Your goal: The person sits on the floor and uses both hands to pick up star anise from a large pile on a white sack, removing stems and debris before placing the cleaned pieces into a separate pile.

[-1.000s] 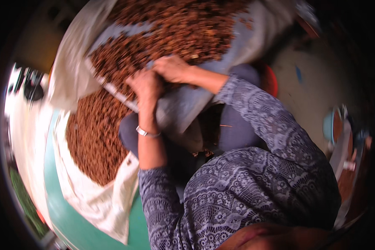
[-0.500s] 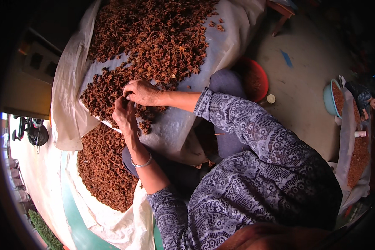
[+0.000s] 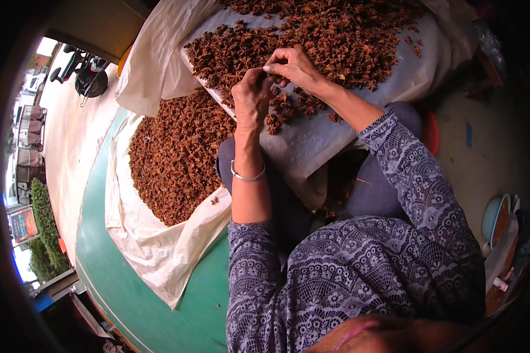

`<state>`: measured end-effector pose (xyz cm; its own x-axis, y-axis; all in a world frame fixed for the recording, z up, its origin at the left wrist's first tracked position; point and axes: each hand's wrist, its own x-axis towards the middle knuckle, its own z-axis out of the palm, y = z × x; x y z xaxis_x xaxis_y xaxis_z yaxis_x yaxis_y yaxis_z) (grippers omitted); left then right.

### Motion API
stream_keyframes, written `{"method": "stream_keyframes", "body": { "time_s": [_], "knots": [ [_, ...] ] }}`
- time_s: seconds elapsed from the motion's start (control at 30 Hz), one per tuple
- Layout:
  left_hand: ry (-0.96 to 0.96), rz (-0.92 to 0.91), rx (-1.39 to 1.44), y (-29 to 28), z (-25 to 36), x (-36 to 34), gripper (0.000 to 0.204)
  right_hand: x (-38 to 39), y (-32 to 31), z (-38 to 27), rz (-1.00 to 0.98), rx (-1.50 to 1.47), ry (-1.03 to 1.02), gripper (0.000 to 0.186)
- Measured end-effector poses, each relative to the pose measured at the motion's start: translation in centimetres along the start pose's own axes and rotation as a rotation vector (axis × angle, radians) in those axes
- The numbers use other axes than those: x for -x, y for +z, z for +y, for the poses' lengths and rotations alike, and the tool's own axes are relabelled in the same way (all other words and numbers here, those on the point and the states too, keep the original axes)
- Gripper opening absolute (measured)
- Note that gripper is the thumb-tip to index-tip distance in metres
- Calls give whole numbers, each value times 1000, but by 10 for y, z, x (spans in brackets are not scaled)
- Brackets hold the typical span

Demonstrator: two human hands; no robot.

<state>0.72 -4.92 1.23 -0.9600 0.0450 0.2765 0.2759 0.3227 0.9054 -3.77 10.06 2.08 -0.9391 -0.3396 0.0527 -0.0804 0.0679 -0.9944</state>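
Observation:
My left hand [image 3: 252, 97] and my right hand [image 3: 295, 68] meet fingertip to fingertip over the near edge of a heap of star anise [image 3: 341, 44]. Both are closed in a pinch; whatever they hold between the fingers is hidden or too small to name. The reddish-brown heap is spread on a surface covered with clear plastic sheeting [image 3: 303, 150]. A few loose star anise pods [image 3: 282, 109] lie just below my hands. A metal bangle [image 3: 247, 172] circles my left wrist.
Lower left, a second star anise pile [image 3: 174, 159] fills an opened white sack [image 3: 159, 247] on green flooring [image 3: 203, 282]. A red basin [image 3: 431, 132] sits partly hidden beyond my right knee. At far right stands a light-blue basin [image 3: 496, 217]. A parked scooter [image 3: 88, 73] is outside, upper left.
The view has swung left, so the heaps and my hands appear further right and higher, with more green floor showing. My hands remain together in a pinch over the heap.

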Motion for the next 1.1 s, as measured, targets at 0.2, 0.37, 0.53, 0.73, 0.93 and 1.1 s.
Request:
{"method": "stream_keyframes", "body": {
  "time_s": [0.2, 0.37, 0.53, 0.73, 0.93, 1.1],
  "knots": [
    [-284, -126, 380, -4, -6, -7, 26, 10, -9, 7, 11, 194, -13, 15],
    [-359, -147, 633, -11, -2, -5, 23, 12, -10, 10, -26, -294, 126, 15],
    [-320, -121, 664, -10, -6, -4, 28, 15, -13, 16, -12, -377, 119, 19],
    [210, -141, -520, -1, -16, 7, 14, 10, -21, 30, 316, 484, -322, 28],
    [197, -164, -677, 6, -43, 11, 18, 29, -8, 28, -99, 846, -320, 26],
    [21, -54, -284, 3, -23, 4, 14, 26, -8, 24, -100, 904, -343, 15]
  ]
}}
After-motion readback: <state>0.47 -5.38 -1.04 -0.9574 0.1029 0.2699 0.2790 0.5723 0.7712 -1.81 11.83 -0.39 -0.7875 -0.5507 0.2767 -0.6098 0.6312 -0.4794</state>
